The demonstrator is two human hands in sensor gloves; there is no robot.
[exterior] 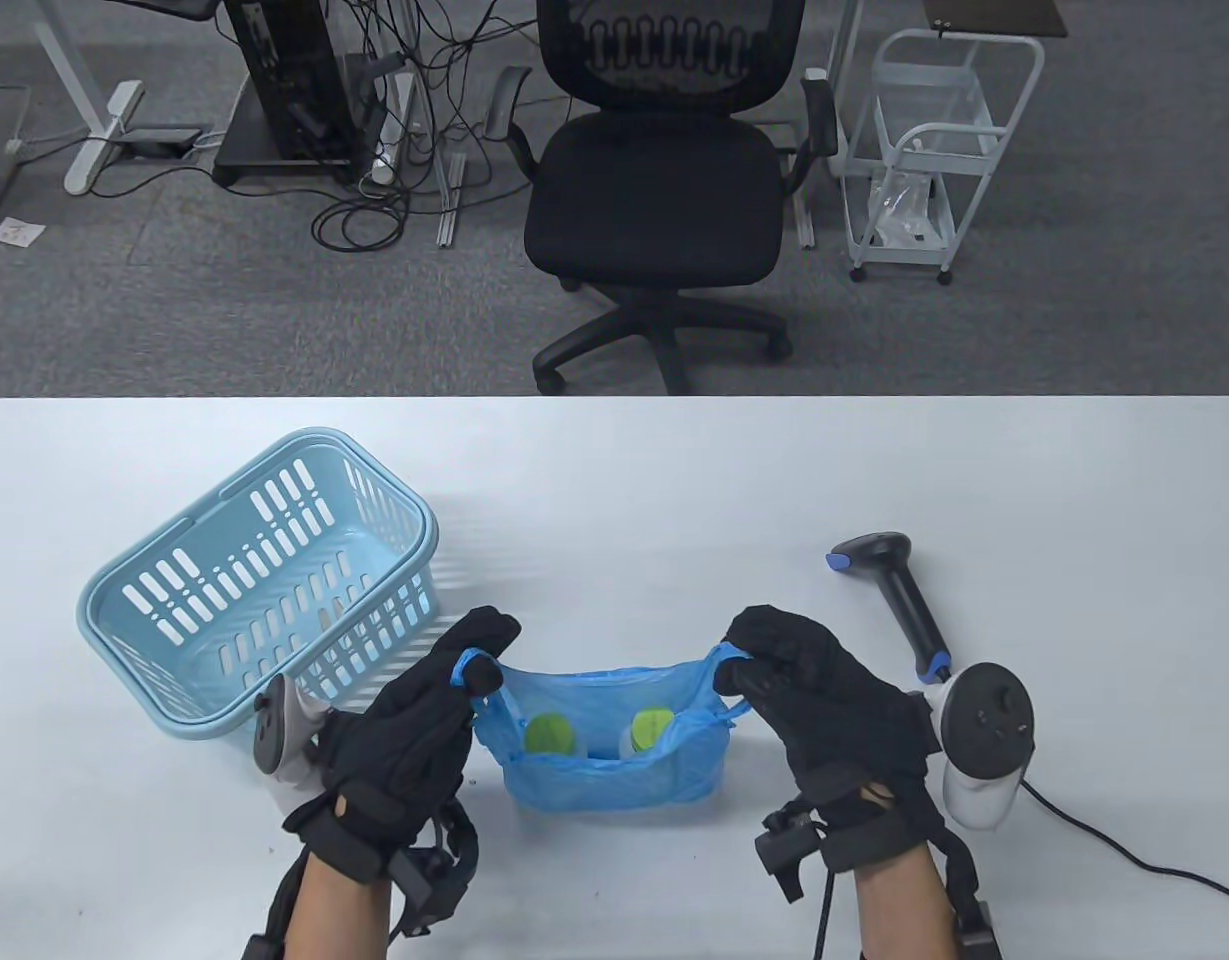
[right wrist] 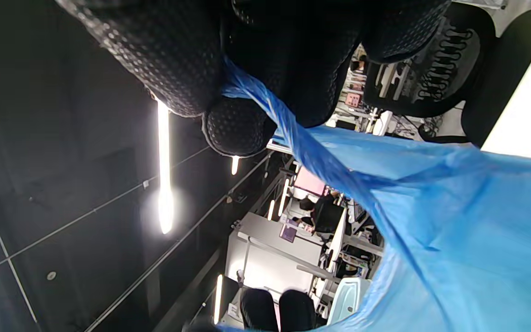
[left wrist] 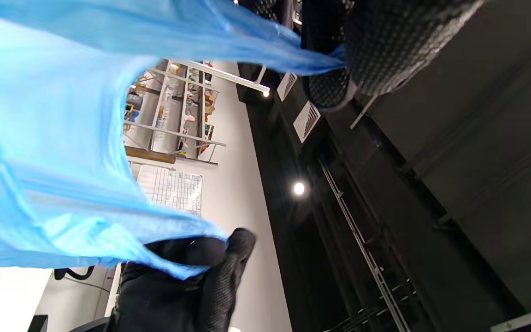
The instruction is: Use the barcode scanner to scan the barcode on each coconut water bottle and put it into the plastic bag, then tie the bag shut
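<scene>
Clearly, the thin blue plastic bag [exterior: 614, 750] was held up over the white table [exterior: 614, 470] between the two gloved hands, with its mouth stretched open. One handle was pinched by the curled fingers of the left hand [exterior: 414, 720], and the other handle was pinched in the same way by the right hand [exterior: 824, 700]. The hands were kept well apart, one at each end of the bag. In both wrist views, the twisted blue film was seen caught between black fingertips [left wrist: 385, 50]. Two coconut water bottles with green caps [exterior: 552, 735] were seen inside the bag, standing side by side. The light blue slotted plastic basket [exterior: 264, 580] was lying tilted on the table, near the left hand. The dark handheld barcode scanner with blue trim [exterior: 894, 590] was lying on the table beside the right hand, untouched. A black mesh office chair [exterior: 664, 190] was seen beyond the table.
</scene>
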